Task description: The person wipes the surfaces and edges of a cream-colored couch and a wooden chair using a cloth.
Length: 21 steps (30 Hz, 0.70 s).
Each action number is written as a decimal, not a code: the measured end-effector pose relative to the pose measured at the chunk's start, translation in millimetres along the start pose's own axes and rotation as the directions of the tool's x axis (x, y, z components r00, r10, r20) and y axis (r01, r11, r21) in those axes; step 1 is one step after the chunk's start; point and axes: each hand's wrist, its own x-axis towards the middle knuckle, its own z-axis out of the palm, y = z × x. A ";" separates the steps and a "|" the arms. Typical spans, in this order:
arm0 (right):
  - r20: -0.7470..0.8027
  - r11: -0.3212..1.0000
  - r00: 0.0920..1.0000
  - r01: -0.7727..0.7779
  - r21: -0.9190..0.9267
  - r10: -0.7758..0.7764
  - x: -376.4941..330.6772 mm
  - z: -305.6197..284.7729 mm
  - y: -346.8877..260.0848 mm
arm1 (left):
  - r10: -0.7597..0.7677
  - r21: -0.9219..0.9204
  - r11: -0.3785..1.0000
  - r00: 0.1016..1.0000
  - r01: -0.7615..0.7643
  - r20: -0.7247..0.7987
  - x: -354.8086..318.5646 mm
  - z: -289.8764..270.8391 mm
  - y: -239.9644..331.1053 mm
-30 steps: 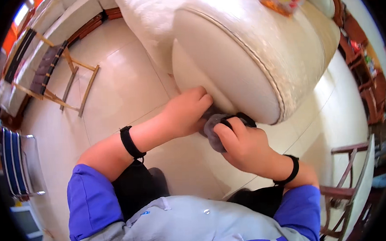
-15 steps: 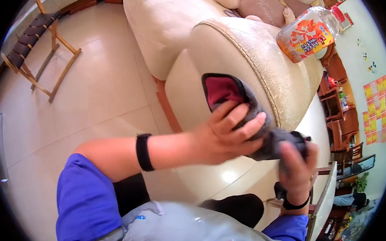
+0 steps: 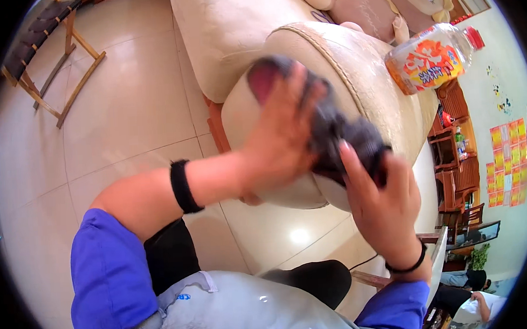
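Both hands are on a grey cloth item (image 3: 357,139) with a dark red lining and black edging, blurred by motion. Its kind cannot be made out. My left hand (image 3: 277,140) wraps round its upper part, beside the open end where the lining shows. At the lower right end, my right hand (image 3: 388,208) grips the darker part, with fingers partly hidden by the cloth. The item is tilted and held in front of the cream sofa's rounded armrest (image 3: 308,46). A black band circles each wrist.
A clear bottle (image 3: 428,63) with an orange label and red cap stands on the armrest, beside a plush toy (image 3: 363,10). A wooden folding seat (image 3: 70,61) stands on the tiled floor at far left. Another person (image 3: 465,309) is at lower right, near wooden furniture.
Both hands have moved up and left, carrying the grey item with them. The red-lined opening now shows less. The view has shifted slightly.
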 end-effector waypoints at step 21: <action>0.109 0.971 0.989 -0.124 0.202 0.104 47.8 44.0 -59.4 | -0.383 -0.357 0.863 0.924 0.356 -0.004 24.2 -9.6 -66.8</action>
